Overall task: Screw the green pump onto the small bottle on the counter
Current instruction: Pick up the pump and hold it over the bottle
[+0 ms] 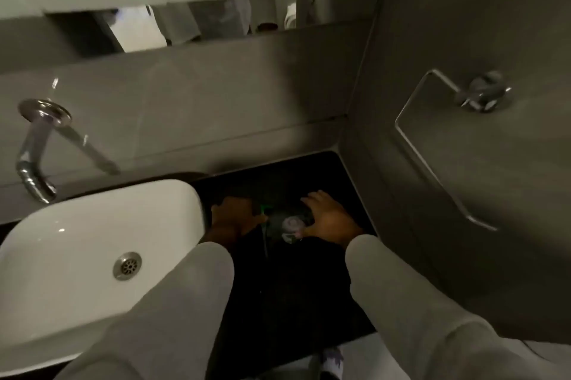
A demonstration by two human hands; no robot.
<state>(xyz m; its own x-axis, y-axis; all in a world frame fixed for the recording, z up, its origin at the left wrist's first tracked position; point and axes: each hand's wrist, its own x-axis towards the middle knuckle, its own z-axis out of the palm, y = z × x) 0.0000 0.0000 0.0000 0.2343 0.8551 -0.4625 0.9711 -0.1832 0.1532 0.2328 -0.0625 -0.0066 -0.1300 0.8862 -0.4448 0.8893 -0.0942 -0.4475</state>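
The fingers (pixel 312 198) of the right hand (pixel 329 219) are spread and wrap around the small bottle (pixel 289 225). It looks like they hold it so it will not tip or spin. The bottle stands on the dark tabletop (pixel 278 287), between the two hands, and we look down on its round top. The left hand (pixel 234 215) is just beside it, curled around something dark. A bit of green shows at its fingertips, so that is likely the green pump (pixel 263 210), with a thin tube hanging down. It is too dim to be sure. The pump looks not yet screwed on. A white sink (pixel 102 243) sits to the left, and both arms wear grey sleeves (pixel 185 302).
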